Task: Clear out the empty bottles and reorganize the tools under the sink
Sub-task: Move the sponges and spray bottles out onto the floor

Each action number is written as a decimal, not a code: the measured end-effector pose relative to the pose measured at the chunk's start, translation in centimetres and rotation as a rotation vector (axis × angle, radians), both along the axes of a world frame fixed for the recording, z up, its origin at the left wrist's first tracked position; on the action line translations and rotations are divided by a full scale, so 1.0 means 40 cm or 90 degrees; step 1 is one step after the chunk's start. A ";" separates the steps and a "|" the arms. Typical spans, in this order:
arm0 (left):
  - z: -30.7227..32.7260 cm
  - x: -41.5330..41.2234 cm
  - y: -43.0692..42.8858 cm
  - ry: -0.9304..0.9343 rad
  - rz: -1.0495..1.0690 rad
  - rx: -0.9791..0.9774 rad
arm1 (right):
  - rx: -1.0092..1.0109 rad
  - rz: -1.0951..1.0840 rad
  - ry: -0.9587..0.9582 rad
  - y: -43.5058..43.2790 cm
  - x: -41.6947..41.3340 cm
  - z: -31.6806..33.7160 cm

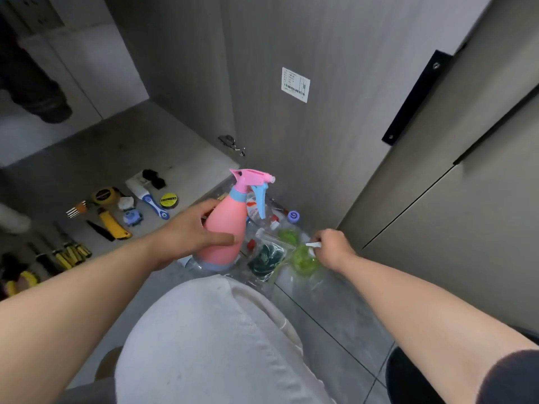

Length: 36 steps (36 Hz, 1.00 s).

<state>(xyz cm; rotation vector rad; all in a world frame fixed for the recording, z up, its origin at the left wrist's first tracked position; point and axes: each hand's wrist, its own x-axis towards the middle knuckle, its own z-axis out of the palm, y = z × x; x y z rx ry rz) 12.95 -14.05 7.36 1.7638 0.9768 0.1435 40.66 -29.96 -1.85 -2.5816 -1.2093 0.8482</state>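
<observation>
Here both bare forearms reach forward and down past a raised knee [204, 330], the left angled inward, the right stretched straight ahead. The pink spray bottle [226, 218] is upright just above the grey floor [335, 316], at the front edge of the cabinet floor [116, 147], with a pink trigger head, blue lever and blue base. The left hand [192, 228] wraps its side, thumb across the front. The right hand [332, 247] is curled, pinching a small white piece [313, 244] above a green bottle [304, 258] among clear empty bottles [271, 220]. On the cabinet floor the tools [113, 224] lie in rows
</observation>
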 end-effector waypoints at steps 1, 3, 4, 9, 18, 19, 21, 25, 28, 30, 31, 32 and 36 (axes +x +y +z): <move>-0.007 -0.001 0.002 0.000 -0.003 -0.001 | 0.005 -0.008 0.004 0.004 0.000 -0.007; -0.022 -0.003 0.006 0.001 -0.003 -0.004 | 0.012 -0.029 0.016 0.010 0.000 -0.020; -0.028 -0.003 0.008 0.002 -0.001 -0.009 | 0.017 -0.044 0.025 0.012 0.000 -0.025; -0.049 0.000 0.007 -0.001 0.005 -0.047 | 0.020 -0.089 0.051 0.018 0.004 -0.042; -0.044 0.034 -0.016 -0.012 -0.021 -0.025 | 0.177 -0.085 0.103 0.044 -0.032 0.096; -0.042 0.038 -0.018 -0.015 -0.023 -0.022 | 0.222 -0.106 0.224 0.051 -0.047 0.128; -0.035 0.049 -0.024 -0.016 -0.031 -0.013 | 0.237 -0.084 0.505 0.057 -0.073 0.187; -0.023 0.072 -0.042 -0.057 -0.053 -0.021 | 0.191 0.029 0.609 0.063 -0.134 0.237; -0.024 0.086 -0.055 -0.088 -0.076 -0.017 | 0.261 -0.042 0.570 0.068 -0.178 0.226; -0.025 0.089 -0.056 -0.074 -0.095 -0.004 | 0.301 -0.076 0.556 0.064 -0.190 0.211; -0.026 0.087 -0.054 -0.060 -0.107 -0.004 | 0.311 -0.076 0.540 0.059 -0.191 0.204; -0.029 0.083 -0.052 -0.046 -0.123 -0.010 | 0.317 -0.068 0.522 0.053 -0.189 0.197; -0.047 0.059 -0.038 0.019 -0.168 -0.026 | 0.284 -0.011 0.408 0.012 -0.164 0.161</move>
